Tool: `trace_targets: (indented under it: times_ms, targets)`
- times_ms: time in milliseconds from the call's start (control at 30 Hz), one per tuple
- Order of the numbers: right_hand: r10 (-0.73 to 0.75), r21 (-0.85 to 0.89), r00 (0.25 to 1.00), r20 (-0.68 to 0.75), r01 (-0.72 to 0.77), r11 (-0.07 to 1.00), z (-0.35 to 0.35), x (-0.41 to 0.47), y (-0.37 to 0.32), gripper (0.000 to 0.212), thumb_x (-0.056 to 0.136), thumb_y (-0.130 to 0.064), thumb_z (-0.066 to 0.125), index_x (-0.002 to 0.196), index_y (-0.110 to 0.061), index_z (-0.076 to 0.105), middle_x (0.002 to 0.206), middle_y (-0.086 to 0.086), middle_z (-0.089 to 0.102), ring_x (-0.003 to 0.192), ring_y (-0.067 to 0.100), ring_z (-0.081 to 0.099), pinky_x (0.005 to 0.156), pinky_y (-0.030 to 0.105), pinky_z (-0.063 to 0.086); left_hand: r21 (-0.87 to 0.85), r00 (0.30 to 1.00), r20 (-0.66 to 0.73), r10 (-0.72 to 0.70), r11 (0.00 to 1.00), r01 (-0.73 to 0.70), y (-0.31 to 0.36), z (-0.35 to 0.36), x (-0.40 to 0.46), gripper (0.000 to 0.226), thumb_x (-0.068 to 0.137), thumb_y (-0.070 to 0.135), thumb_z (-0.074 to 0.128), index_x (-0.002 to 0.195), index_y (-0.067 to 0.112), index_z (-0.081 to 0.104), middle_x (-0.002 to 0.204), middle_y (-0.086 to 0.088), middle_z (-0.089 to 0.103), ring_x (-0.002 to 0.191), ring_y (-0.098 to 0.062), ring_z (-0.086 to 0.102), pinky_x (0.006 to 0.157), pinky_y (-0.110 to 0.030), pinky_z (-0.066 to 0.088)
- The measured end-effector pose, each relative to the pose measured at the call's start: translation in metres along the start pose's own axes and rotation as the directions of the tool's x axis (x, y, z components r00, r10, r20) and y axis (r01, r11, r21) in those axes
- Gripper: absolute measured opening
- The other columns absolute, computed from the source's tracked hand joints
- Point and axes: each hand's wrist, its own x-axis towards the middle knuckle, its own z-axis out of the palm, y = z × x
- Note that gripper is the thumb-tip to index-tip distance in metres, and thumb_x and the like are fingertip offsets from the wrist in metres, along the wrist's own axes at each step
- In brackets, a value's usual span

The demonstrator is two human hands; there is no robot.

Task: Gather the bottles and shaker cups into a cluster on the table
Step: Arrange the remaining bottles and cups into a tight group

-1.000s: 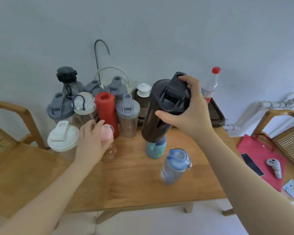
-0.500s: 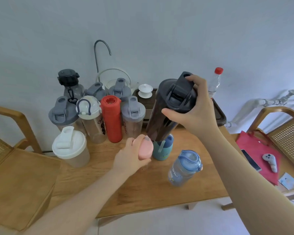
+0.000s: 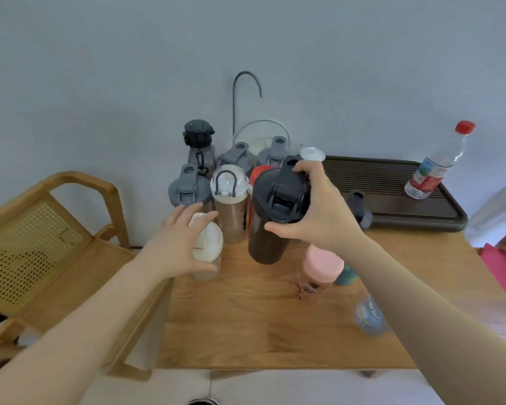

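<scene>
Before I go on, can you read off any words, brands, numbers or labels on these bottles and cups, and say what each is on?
No text here can be read.
Clear water bottle with red cap: its red, white and blue label has print, too blurred to read.
Clear cup with white lid: dark markings on its side, too blurred to read.
Red bottle: mostly hidden behind the black shaker in the right hand; no print visible.
</scene>
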Motion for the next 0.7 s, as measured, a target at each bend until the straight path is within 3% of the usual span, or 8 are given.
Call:
trace_targets:
  times_ms: [100, 233, 400, 567, 700]
  targets:
    - [0.105, -0.101, 0.989, 0.108, -0.094, 0.99, 0.038, -0.004, 0.008, 0.085, 0.056, -0.04, 0.084, 0.122, -0.024, 0.032, 0.121, -0.003, 0.047, 0.102, 0.021, 0.058, 0.085, 0.037, 0.052, 0.028, 0.999, 0.048, -0.007, 1.0, 0.006, -0.009, 0.018, 0.003, 0.105, 0.065, 0.052, 0.072, 0.144, 0.035, 0.004, 0.157, -0.001, -0.003, 0.143, -0.035, -0.001, 0.114, -0.049, 0.014]
    - [0.199, -0.201, 0.964, 0.175, -0.163, 0.966, 0.078, -0.005, 0.015, 0.084, 0.06, -0.038, 0.083, 0.123, -0.019, 0.032, 0.129, 0.0, 0.043, 0.105, 0.026, 0.057, 0.083, 0.036, 0.048, 0.034, 1.0, 0.007, 0.029, 0.999, -0.029, -0.016, 0.036, 0.008, 0.088, 0.077, 0.028, 0.066, 0.145, 0.028, 0.009, 0.156, -0.006, -0.007, 0.14, -0.039, 0.009, 0.107, -0.045, 0.032]
    - [0.205, -0.204, 0.966, 0.159, -0.171, 0.964, 0.1, 0.002, 0.022, 0.083, 0.061, -0.033, 0.083, 0.125, -0.015, 0.033, 0.131, 0.001, 0.04, 0.111, 0.025, 0.053, 0.084, 0.039, 0.049, 0.082, 0.996, -0.065, 0.057, 0.995, -0.051, -0.02, 0.043, 0.011, 0.078, 0.08, 0.029, 0.063, 0.142, 0.026, 0.017, 0.156, -0.011, 0.0, 0.133, -0.04, 0.023, 0.102, -0.047, 0.036]
    - [0.164, -0.181, 0.967, 0.195, -0.129, 0.975, 0.104, 0.015, 0.027, 0.085, 0.062, -0.03, 0.083, 0.13, -0.016, 0.034, 0.137, 0.001, 0.037, 0.125, 0.025, 0.042, 0.098, 0.039, 0.044, 0.055, 0.984, -0.164, 0.071, 0.997, -0.062, -0.024, 0.047, 0.018, 0.075, 0.074, 0.023, 0.066, 0.139, 0.021, 0.028, 0.153, -0.015, 0.015, 0.126, -0.043, 0.032, 0.095, -0.05, 0.041]
    - [0.168, -0.249, 0.964, 0.205, -0.114, 0.962, 0.106, 0.019, 0.03, 0.092, 0.067, -0.036, 0.079, 0.141, -0.022, 0.026, 0.147, 0.002, 0.029, 0.132, 0.028, 0.036, 0.104, 0.046, 0.041, 0.09, 0.985, -0.158, 0.066, 0.995, -0.052, -0.026, 0.05, 0.023, 0.077, 0.067, 0.023, 0.072, 0.134, 0.019, 0.034, 0.148, -0.019, 0.027, 0.121, -0.046, 0.038, 0.089, -0.052, 0.046]
